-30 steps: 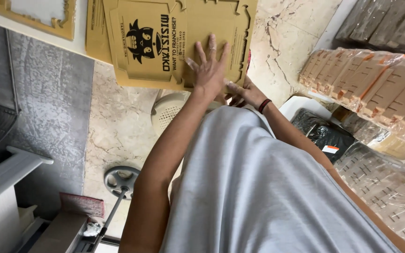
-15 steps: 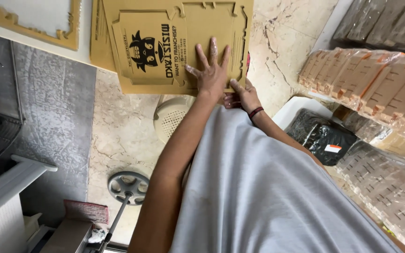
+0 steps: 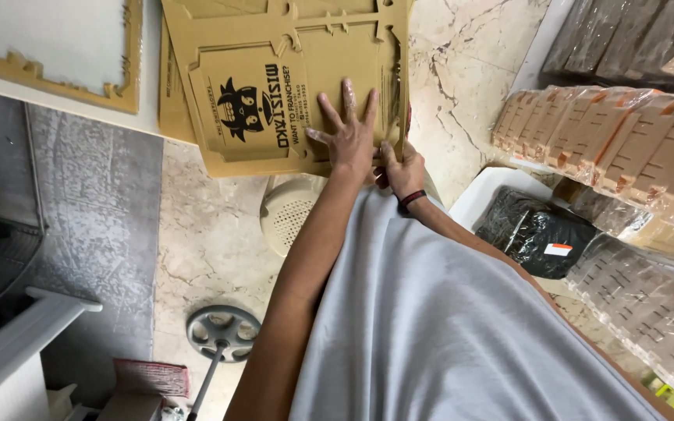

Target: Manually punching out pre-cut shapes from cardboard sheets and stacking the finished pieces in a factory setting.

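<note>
Cardboard sheet [image 3: 274, 86] under left hand [image 3: 350, 134]

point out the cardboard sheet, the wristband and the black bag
cardboard sheet [image 3: 274, 86], head view, on its flat printed face.
wristband [image 3: 412, 199], head view, on the dark band at the right wrist.
black bag [image 3: 536, 234], head view, on its shiny middle.

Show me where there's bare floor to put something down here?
Bare marble floor lies between the grey mat and round perforated stool, and right of the cardboard sheet. The right side is crowded with wrapped bundles.
</note>
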